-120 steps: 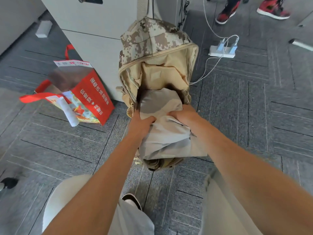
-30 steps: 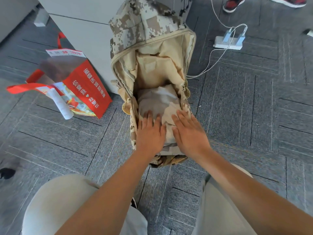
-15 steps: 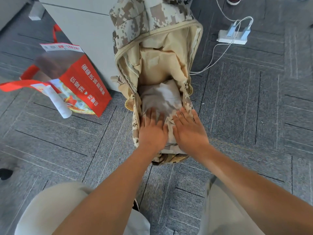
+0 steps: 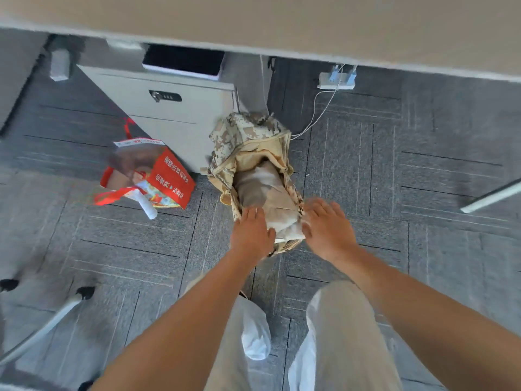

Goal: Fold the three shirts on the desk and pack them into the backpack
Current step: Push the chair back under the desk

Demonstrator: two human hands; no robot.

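Bare carpet [image 4: 394, 170] lies open to the right of the backpack [image 4: 248, 134]. On its left, a drawer cabinet [image 4: 174, 114] touches it and a red bag [image 4: 169, 176] stands near. The desk [image 4: 282, 24] edge overhangs behind, above a power strip [image 4: 336, 81].

**Only the red bag has writing on it**

The red shopping bag [image 4: 169, 176] on the floor has white Chinese characters in columns down its side, but they're too blurry for me to read. There's a small dark lock panel [image 4: 165, 96] on the drawer cabinet [image 4: 180, 114] with tiny marks, also illegible.
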